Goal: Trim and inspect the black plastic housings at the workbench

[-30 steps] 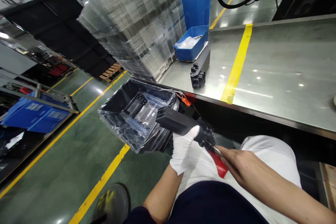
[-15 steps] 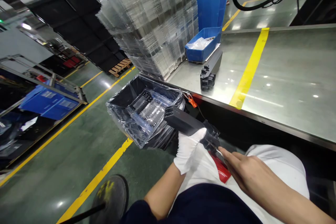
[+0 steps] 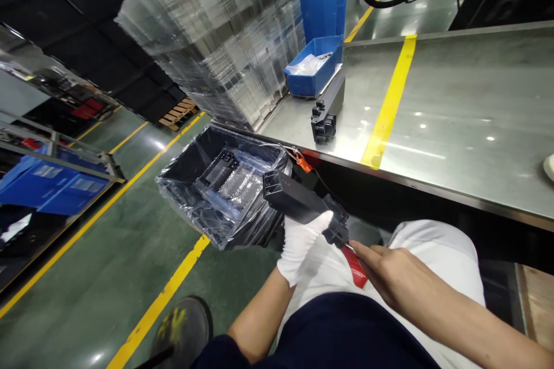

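1. Your left hand (image 3: 299, 245), in a white fabric glove, is wrapped around the middle of a long black moulded plastic part (image 3: 298, 203), fingers clamped on it from below.
2. The part is held over your lap, just in front of the table edge. Its open square end points up and left towards the bin, and its ribbed, notched end points towards your right hand.
3. Your right hand (image 3: 392, 277) is bare and closed around a red-handled tool (image 3: 355, 266). The tool's thin metal tip meets the ribbed end of the black part.
4. Just beyond the part's far end stands a black plastic bin lined with clear film (image 3: 216, 184), on the floor against the table's corner. Inside it lie more black parts and crumpled clear wrap.
5. The grey steel worktable (image 3: 454, 127) runs across the right side, crossed by a yellow tape stripe (image 3: 387, 106).
6. On the table lies a second long black plastic part (image 3: 328, 109), just beside a small blue plastic tray (image 3: 312, 66) that holds clear bags.
7. A tall stack of clear plastic trays (image 3: 216, 34) rises at the table's left end, behind the bin.
8. The green floor (image 3: 86, 300) carries yellow lines, and your dark shoe (image 3: 182, 328) rests on it.
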